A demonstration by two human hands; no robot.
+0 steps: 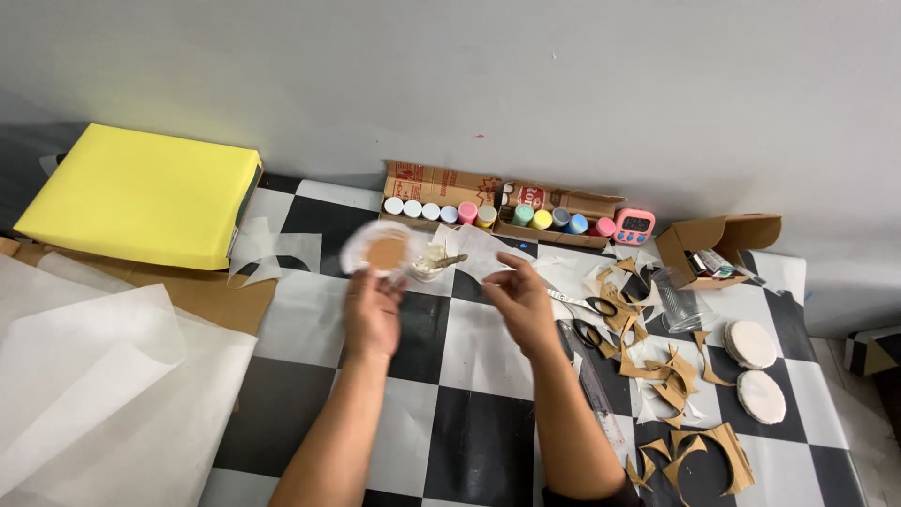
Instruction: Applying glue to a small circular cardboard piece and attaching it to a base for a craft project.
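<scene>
Cardboard disc backed by white paper is pinched in the left hand above the checkered table, while the right hand hovers beside it, fingers loosely apart, near the glue cup; smoothing seems underway.

Plain grey wall across the whole upper frame, evenly lit, with no hard shadows. Below it, a desk under a black-and-white chequered cover, pushed right up against the wall. At far left, a brown board showing beneath overlapping sheets of translucent white paper. Against the wall at upper left, a flat yellow box, tilted slightly. At far right, past the desk edge, a strip of pale floor and a dark block with a tan patch. Soft, diffuse light throughout; source out of view.
</scene>
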